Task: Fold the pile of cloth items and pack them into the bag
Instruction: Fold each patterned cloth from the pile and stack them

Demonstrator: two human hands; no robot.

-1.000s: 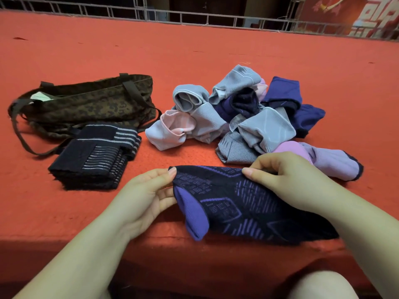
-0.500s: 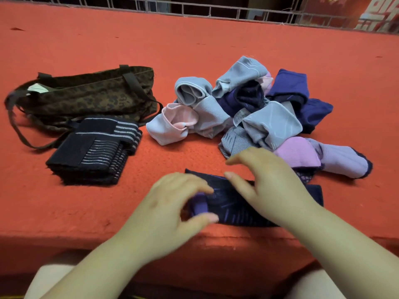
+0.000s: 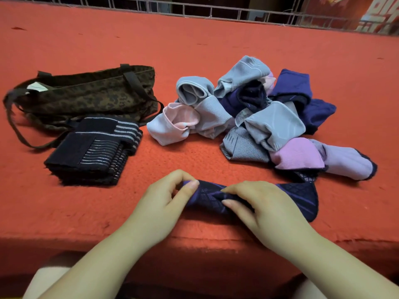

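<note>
I see both hands at the near edge of the table (image 3: 64, 201), which is covered in orange-red felt. Left hand (image 3: 159, 203) pinches the left end of a dark navy-purple patterned cloth (image 3: 300, 197) between thumb and curled fingers. Right hand (image 3: 265, 208) has its grip closed on the middle of the same cloth, fingers curled down and bunching the fabric. The cloth lies flat on the table just in front of me, its right end spread out past the right hand.

Behind it, right of centre, the pile of unfolded cloth items (image 3: 259, 113): grey, pale pink, lilac, navy and purple pieces tangled together. The lilac piece (image 3: 345, 160) at the pile's near right edge sits just beside the held cloth's far corner; I cannot tell if they touch. A small white label (image 3: 243, 116) shows on one grey piece, text unreadable.

Left side: a camouflage-pattern bag (image 3: 90, 96) lying on its side, dark straps trailing onto the table. A folded stack of dark striped cloth (image 3: 92, 154) rests just in front of it, overlapping the bag's lower edge and a strap.

Far back: a metal railing (image 3: 216, 11), and a red banner (image 3: 377, 16) cut off at the top right corner. The bag's inside is hidden apart from a pale scrap at its left opening. My knees are cut off at the bottom edge.
</note>
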